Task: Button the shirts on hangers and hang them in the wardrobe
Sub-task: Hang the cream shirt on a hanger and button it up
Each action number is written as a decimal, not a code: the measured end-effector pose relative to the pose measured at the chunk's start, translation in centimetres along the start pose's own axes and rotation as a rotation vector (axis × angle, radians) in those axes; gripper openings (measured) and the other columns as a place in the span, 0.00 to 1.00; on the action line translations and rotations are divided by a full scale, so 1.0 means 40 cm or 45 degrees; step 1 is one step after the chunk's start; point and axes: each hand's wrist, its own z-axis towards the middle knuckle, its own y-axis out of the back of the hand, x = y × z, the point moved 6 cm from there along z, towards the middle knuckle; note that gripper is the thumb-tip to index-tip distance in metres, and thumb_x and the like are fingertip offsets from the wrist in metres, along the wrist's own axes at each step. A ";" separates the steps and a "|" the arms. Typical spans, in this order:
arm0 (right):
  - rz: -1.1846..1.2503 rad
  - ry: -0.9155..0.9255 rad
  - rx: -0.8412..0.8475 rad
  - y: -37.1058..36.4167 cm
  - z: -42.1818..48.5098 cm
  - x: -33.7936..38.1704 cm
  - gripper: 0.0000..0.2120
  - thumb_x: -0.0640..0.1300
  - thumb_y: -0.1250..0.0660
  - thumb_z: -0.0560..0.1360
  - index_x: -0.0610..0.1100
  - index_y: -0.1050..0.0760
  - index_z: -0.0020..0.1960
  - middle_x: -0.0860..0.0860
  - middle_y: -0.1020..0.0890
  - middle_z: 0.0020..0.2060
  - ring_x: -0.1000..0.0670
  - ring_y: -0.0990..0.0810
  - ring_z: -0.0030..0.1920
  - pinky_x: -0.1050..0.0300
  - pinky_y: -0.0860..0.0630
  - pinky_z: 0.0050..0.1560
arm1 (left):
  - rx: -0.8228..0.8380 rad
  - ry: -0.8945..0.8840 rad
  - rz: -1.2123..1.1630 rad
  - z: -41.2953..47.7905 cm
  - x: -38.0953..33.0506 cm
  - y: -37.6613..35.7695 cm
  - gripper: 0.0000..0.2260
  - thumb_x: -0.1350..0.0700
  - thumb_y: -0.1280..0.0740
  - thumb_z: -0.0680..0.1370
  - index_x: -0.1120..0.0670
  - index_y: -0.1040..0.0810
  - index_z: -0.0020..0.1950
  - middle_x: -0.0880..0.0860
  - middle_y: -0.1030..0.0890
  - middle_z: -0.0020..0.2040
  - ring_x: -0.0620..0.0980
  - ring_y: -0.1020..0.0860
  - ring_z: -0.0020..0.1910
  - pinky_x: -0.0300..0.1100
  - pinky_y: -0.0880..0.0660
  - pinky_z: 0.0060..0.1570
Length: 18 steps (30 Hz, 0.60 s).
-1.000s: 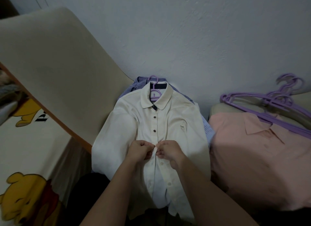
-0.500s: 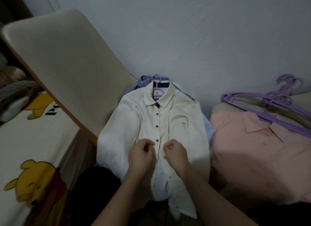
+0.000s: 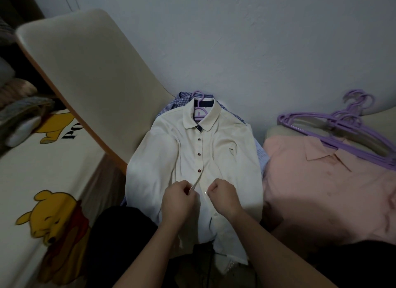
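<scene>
the left hand [image 3: 179, 198] was curled, pinching one front edge of the cream shirt [image 3: 225, 154]; the right hand [image 3: 222, 196] pinched the other edge by a pale button [image 3: 206, 192]. the fastened buttons [image 3: 199, 154] sat just above both sets of fingers

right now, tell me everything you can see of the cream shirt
The cream shirt looks like cotton, with a rounded collar and a dark neckband. It lies front up on a purple hanger, over a blue checked shirt. Three dark buttons are fastened; below them the front is open, the left hand and right hand each pinching one edge.
</scene>
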 end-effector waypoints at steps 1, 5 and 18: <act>0.000 -0.010 0.006 0.000 0.001 0.001 0.08 0.42 0.37 0.73 0.49 0.25 0.36 0.54 0.18 0.39 0.49 0.20 0.44 0.51 0.20 0.48 | -0.005 -0.004 0.033 0.000 0.000 0.006 0.05 0.55 0.32 0.76 0.52 0.16 0.44 0.47 0.18 0.40 0.45 0.21 0.39 0.44 0.22 0.40; -0.046 -0.015 0.034 -0.001 0.002 0.004 0.09 0.43 0.32 0.75 0.49 0.26 0.36 0.52 0.18 0.39 0.50 0.20 0.43 0.55 0.21 0.44 | -0.037 0.003 0.120 0.002 -0.004 0.018 0.06 0.54 0.31 0.78 0.53 0.16 0.45 0.49 0.19 0.42 0.47 0.22 0.39 0.41 0.28 0.39; 0.189 -0.019 0.089 -0.036 -0.050 0.062 0.13 0.48 0.39 0.80 0.50 0.26 0.38 0.52 0.20 0.39 0.53 0.23 0.39 0.60 0.29 0.35 | 0.004 0.168 -0.232 0.007 0.001 0.001 0.06 0.57 0.29 0.76 0.53 0.15 0.39 0.47 0.17 0.35 0.45 0.19 0.38 0.35 0.26 0.37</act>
